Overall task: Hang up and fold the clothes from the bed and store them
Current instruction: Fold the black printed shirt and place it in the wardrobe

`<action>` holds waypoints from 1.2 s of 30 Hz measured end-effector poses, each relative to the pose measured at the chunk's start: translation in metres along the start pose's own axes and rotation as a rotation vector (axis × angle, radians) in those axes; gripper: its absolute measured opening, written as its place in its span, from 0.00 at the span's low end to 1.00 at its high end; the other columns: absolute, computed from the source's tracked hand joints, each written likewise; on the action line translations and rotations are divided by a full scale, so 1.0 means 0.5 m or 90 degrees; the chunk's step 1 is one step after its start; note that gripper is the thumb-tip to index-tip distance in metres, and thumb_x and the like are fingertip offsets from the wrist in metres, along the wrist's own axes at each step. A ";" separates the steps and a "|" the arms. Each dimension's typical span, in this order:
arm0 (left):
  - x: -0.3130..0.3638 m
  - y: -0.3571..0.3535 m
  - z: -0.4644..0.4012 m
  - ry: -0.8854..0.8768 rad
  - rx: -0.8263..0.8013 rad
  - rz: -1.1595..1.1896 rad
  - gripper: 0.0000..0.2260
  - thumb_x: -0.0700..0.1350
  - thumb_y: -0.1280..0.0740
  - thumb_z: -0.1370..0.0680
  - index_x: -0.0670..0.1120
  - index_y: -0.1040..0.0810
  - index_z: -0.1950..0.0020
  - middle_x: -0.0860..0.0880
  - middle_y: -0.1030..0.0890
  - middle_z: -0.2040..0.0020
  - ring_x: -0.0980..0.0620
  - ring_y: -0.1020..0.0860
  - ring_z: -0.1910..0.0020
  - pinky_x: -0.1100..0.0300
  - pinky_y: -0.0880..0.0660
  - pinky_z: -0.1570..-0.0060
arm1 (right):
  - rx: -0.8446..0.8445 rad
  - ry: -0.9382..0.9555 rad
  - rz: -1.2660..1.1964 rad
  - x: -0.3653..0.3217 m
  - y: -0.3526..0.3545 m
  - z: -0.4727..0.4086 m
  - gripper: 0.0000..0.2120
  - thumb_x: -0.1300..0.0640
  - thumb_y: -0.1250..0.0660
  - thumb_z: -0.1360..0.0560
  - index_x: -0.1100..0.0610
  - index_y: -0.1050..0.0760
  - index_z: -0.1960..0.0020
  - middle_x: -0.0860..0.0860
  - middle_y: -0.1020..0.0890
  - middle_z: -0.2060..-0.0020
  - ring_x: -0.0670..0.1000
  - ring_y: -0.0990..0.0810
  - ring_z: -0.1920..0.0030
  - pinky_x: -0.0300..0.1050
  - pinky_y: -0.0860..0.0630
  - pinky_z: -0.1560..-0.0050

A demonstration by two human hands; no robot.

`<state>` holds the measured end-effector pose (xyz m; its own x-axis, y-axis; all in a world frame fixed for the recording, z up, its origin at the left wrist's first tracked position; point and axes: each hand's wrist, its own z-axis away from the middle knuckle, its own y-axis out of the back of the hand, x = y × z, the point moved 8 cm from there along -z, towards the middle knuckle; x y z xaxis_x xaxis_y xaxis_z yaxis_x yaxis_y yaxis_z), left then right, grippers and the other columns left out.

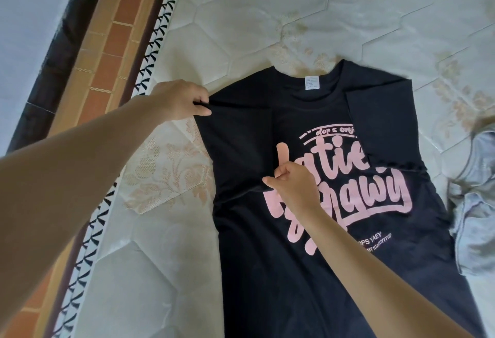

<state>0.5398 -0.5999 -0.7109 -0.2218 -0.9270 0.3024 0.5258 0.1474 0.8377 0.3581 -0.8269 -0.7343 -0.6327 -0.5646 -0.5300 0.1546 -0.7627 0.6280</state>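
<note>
Folding step in hand: left hand [179, 102] pinches the black T-shirt [267, 257] shoulder, right hand [290, 185] pinches its chest; next move likely calls for carrying that side inward

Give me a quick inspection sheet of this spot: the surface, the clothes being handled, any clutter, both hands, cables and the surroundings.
Surface: quilted pale mattress with a floral pattern, patterned edging along its left side.
Job's things: black T-shirt with pink lettering lies face up; its right sleeve is already folded inward.
Clutter: crumpled grey garment at the shirt's right edge.
Hands: left hand pinches the left shoulder or sleeve; right hand pinches fabric mid-chest.
Cables: nothing seen.
Surroundings: orange and tan tiled floor left of the bed, with a dark strip beyond it.
</note>
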 end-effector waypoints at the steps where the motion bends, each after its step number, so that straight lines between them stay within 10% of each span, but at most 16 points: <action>1: -0.005 -0.002 0.000 0.008 0.007 0.009 0.11 0.55 0.33 0.22 0.52 0.21 0.42 0.52 0.20 0.45 0.51 0.24 0.47 0.57 0.34 0.49 | -0.002 -0.010 -0.008 0.004 -0.001 -0.002 0.07 0.52 0.27 0.27 0.52 0.25 0.55 0.45 0.20 0.60 0.50 0.20 0.56 0.46 0.24 0.53; 6: 0.004 -0.003 0.018 0.035 0.151 -0.005 0.09 0.50 0.33 0.21 0.47 0.21 0.45 0.46 0.23 0.46 0.47 0.26 0.48 0.53 0.32 0.55 | 0.091 0.046 0.042 -0.016 0.013 0.010 0.05 0.53 0.33 0.23 0.52 0.26 0.49 0.46 0.20 0.53 0.48 0.21 0.52 0.44 0.27 0.56; 12: 0.119 -0.040 0.138 -0.173 0.433 -0.023 0.09 0.33 0.36 0.27 0.37 0.21 0.49 0.40 0.21 0.52 0.39 0.21 0.55 0.51 0.24 0.59 | 0.246 0.440 0.149 -0.132 -0.005 0.058 0.09 0.68 0.34 0.25 0.61 0.21 0.46 0.53 0.19 0.51 0.51 0.22 0.50 0.41 0.23 0.58; 18: 0.203 -0.230 0.188 -0.171 0.256 -0.012 0.18 0.41 0.41 0.20 0.36 0.27 0.31 0.38 0.25 0.33 0.40 0.29 0.31 0.43 0.33 0.30 | 0.164 0.633 0.170 -0.214 -0.057 0.008 0.16 0.68 0.39 0.25 0.64 0.22 0.39 0.57 0.18 0.42 0.55 0.20 0.40 0.43 0.24 0.39; 24: 0.237 -0.307 0.226 -0.269 0.218 -0.119 0.20 0.51 0.42 0.20 0.41 0.23 0.34 0.42 0.21 0.38 0.41 0.25 0.36 0.43 0.30 0.35 | -0.111 0.816 0.425 -0.215 -0.187 -0.005 0.26 0.48 0.52 0.17 0.60 0.35 0.25 0.55 0.32 0.26 0.55 0.36 0.24 0.48 0.44 0.25; 36: 0.241 -0.334 0.240 -0.215 0.239 -0.205 0.27 0.59 0.46 0.19 0.50 0.40 0.22 0.45 0.43 0.21 0.35 0.44 0.23 0.28 0.45 0.32 | -0.075 0.763 0.698 -0.262 -0.196 -0.139 0.31 0.38 0.64 0.20 0.48 0.60 0.20 0.49 0.56 0.20 0.52 0.60 0.20 0.60 0.61 0.23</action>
<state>0.3268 -0.6949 -0.7596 -0.6026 -0.7938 0.0828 0.0757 0.0464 0.9960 0.4786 -0.6998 -0.7658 0.7245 -0.6884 -0.0339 0.1980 0.1608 0.9669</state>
